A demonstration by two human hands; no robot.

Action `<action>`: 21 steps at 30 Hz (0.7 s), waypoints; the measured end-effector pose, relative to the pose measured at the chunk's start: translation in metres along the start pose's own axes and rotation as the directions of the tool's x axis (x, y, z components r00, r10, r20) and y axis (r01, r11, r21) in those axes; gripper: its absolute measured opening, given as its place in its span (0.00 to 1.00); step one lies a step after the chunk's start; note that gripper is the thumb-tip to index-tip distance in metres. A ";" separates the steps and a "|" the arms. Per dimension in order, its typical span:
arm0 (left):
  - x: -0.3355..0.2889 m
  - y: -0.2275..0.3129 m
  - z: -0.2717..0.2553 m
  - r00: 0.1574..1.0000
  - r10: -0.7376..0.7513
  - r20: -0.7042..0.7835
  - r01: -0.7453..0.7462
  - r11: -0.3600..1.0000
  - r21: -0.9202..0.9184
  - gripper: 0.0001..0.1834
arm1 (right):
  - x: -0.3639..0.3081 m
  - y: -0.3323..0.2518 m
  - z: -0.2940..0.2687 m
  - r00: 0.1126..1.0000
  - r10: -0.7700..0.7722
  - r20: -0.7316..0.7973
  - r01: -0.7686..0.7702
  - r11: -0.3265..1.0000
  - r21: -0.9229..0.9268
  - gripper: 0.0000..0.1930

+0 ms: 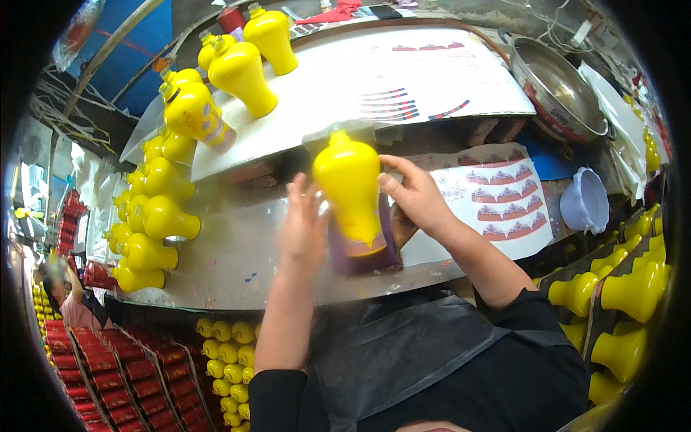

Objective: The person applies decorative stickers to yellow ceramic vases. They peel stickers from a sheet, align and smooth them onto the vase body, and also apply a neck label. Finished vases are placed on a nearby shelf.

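Observation:
A yellow vase-shaped bottle (348, 186) stands between my hands, neck pointing away from me, with a dark purple label band low on its body. My left hand (304, 222) presses flat against the bottle's left side. My right hand (415, 194) holds the right side, fingers on the bottle's shoulder. Beneath it lies a white sheet of red and purple stickers (504, 198) on the worktable (230, 259).
Several yellow bottles lie at the table's left (155, 219) and on a raised white board (237, 72). A metal bowl (558, 90) and a pale plastic cup (584, 201) sit at right. More yellow bottles fill a crate at right (626, 295) and below (227, 353). Another person (68, 299) is far left.

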State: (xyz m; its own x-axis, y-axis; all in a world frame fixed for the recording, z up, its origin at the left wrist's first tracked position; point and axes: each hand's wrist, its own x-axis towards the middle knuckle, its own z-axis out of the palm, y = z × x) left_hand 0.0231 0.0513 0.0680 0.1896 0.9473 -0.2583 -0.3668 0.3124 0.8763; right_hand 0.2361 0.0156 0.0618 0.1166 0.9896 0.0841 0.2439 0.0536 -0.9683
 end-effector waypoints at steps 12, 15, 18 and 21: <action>-0.008 -0.011 0.006 0.995 0.051 0.081 -0.064 0.985 0.160 0.40 | 0.024 0.038 -0.099 0.879 0.093 -0.468 -0.026 0.989 0.146 0.14; -0.003 -0.022 0.011 0.990 0.027 0.142 -0.040 0.995 0.091 0.45 | 0.035 0.037 -0.123 0.841 -0.116 -0.529 -0.084 0.937 -0.339 0.20; 0.001 -0.025 0.013 0.992 0.016 0.125 -0.029 0.995 0.096 0.47 | 0.042 0.037 -0.139 0.903 -0.171 -0.395 -0.210 0.626 -0.751 0.23; 0.001 -0.022 0.011 0.989 0.008 0.145 -0.023 0.995 0.097 0.47 | 0.040 0.043 -0.146 0.915 -0.260 -0.309 -0.141 0.510 -0.848 0.23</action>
State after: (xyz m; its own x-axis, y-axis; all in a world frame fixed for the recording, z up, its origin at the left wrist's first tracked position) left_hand 0.0416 0.0449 0.0531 0.3169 0.9294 -0.1892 -0.2811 0.2825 0.9172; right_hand 0.3924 0.0382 0.0575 0.3404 0.8503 0.4013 0.9248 -0.2255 -0.3066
